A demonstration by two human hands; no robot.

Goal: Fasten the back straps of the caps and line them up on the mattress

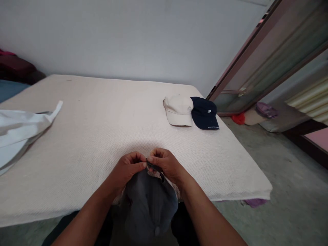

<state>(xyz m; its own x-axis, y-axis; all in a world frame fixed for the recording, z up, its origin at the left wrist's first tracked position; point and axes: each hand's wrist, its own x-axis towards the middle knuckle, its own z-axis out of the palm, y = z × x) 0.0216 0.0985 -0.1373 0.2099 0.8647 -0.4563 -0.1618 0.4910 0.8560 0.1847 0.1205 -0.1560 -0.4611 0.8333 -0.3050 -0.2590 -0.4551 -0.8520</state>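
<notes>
A dark grey cap (pixel 148 208) hangs at the table's front edge, its crown toward me and its back strap (pixel 155 166) at the top. My left hand (pixel 130 167) pinches the strap's left side between thumb and fingers. Close beside it, my right hand (pixel 165 164) is closed on the other part of the strap, the fingertips of both hands almost touching. Part of the strap and its fastening is hidden behind the fingers. Farther back on the right lie a cream cap (pixel 178 110) and a navy cap (pixel 204 112), side by side and touching.
A white textured cover (pixel 102 102) spreads over the table or bed. At the left edge lies a white cap-like item (pixel 20 133), partly out of view. A wall (pixel 128 37) stands behind, and a glazed door (pixel 256 65) is at the right. Red and purple items (pixel 265 110) sit on the floor.
</notes>
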